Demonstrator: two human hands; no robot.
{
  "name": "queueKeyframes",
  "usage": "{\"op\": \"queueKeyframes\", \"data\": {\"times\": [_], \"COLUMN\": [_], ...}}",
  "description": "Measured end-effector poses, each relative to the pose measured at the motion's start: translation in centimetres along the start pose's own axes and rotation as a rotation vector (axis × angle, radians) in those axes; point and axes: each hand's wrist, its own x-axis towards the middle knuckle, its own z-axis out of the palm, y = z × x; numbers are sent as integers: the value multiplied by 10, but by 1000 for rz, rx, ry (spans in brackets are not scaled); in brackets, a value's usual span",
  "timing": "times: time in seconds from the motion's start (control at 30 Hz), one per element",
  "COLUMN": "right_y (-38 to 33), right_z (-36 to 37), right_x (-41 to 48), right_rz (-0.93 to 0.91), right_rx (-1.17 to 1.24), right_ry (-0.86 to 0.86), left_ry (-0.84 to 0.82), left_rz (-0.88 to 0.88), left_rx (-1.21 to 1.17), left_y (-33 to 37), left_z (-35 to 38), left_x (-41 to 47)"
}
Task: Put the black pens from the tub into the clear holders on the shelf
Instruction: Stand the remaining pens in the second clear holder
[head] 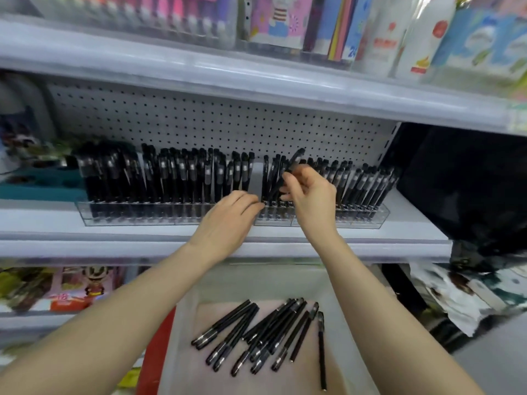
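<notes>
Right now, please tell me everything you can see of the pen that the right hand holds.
The pen is slim, black, plastic by its look. It is tilted, top leaning right, rising above the standing pens in the clear holder on the shelf. The right hand pinches it near its middle with the fingertips. Its lower end goes down among the standing pens; whether it already sits in a slot cannot be told. The left hand does not touch it.

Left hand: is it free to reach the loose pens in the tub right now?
Probably yes. The left hand holds nothing, its fingers straight by the clear holder, and the pens lie uncovered in the open tub below it, nothing between.
</notes>
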Motion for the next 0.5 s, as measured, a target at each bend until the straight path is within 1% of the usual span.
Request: {"op": "queueKeyframes", "data": {"times": [0.07, 0.23, 0.3, 0.4, 0.5], "right_y": [0, -6, -5, 4, 14], "right_z": [4, 5, 4, 9, 18], "right_x": [2, 8, 9, 8, 6], "right_rz": [-16, -144, -169, -137, -61], "right_rx": [-61, -351, -433, -531, -519], "right_ry": [-19, -26, -56, -171, -230], "left_ry": [21, 47, 58, 70, 66], "left_rz": [-4, -33, -47, -61, -83], "left_rx": [-29, -88, -106, -122, -127], "left_y": [1, 3, 5, 6, 8], "left_z": [1, 6, 8, 11, 11], "left_x": [-1, -7, -9, -10, -11]}}
